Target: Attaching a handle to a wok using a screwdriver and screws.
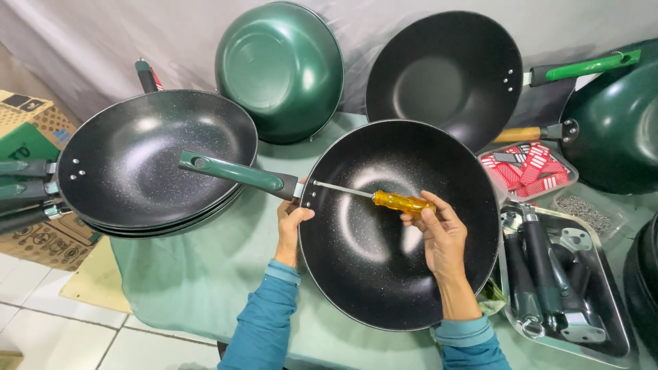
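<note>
- The black speckled wok point(384, 274) sits in front of you on the green cloth point(199, 274); every place below is told from this wok.
- Your left hand point(291, 226) is clamped on the wok's left rim, thumb over the edge, just where the green handle point(233, 171) meets the bracket and its rivets.
- Your right hand point(439, 229) hovers over the middle of the bowl, fingers pinched around the amber grip of the screwdriver point(394, 201). Its thin steel shaft runs left across the bowl, tip at the handle joint.
- Expect the wok to be stiff metal, moderately heavy, and inclined to rock on its curved bottom; the rim beside the handle looks like the steadiest place to hold it.
- The dark coating is likely slick and easy to scratch, so keep the screwdriver tip off it.
- The screwdriver is light and rigid; its smooth plastic grip may turn in your fingers under torque.
- Left of the wok, a stack of similar pans point(151, 164) lies under the green handle.
- Behind it, a green wok point(281, 68) and a black one point(445, 75) lean against the backdrop.
- To the right, a metal tray point(617, 329) holds loose handles, with a packet of red-and-white pieces point(524, 168) just beyond.
</note>
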